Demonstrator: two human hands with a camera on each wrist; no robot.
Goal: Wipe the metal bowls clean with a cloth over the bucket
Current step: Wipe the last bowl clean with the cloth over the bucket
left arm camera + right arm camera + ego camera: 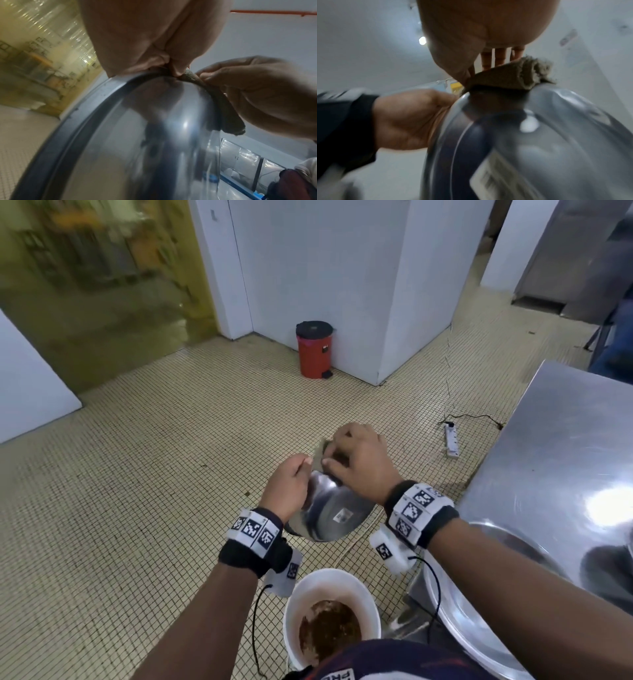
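Observation:
A shiny metal bowl (329, 513) with a white sticker on its outside is held tilted in the air, beyond the white bucket (301, 594) on the floor. My left hand (291, 484) grips the bowl's left rim (72, 121). With my right hand (356, 460) I hold a grey-brown cloth (323, 451) curled over the bowl's far rim. The cloth (223, 108) drapes over the edge in the left wrist view, and it is bunched on the bowl (539, 135) in the right wrist view, cloth (513, 74) under my fingers. The bucket holds brown residue.
A steel table (565, 446) stands at the right with another large metal bowl (507, 594) at its near corner. A red pedal bin (313, 349) sits by the white wall. A power strip (452, 440) and cable lie on the tiled floor.

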